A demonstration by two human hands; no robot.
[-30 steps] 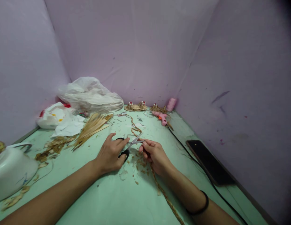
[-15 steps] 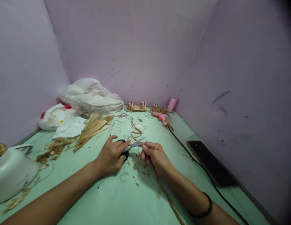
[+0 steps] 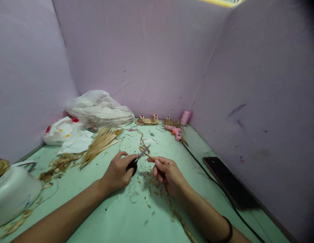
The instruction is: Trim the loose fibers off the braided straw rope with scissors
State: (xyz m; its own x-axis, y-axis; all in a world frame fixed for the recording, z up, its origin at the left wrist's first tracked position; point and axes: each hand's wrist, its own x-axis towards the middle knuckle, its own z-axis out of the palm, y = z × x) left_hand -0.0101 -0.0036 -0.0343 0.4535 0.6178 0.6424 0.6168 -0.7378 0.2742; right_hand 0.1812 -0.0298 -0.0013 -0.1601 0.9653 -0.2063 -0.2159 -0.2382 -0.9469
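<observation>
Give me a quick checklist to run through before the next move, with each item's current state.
1. Scissors held in the left hand: ok, its fingers are at the black handles.
2. Braided cord gripped in the right hand: ok, pinched between thumb and fingers.
3. Blades touching the cord: cannot tell; they overlap in this single view.
4. Table free of scraps beneath the hands: not ok, small tan clippings are scattered there.
5. Black cable away from the right hand: ok, it runs to the right of that hand and forearm.
</observation>
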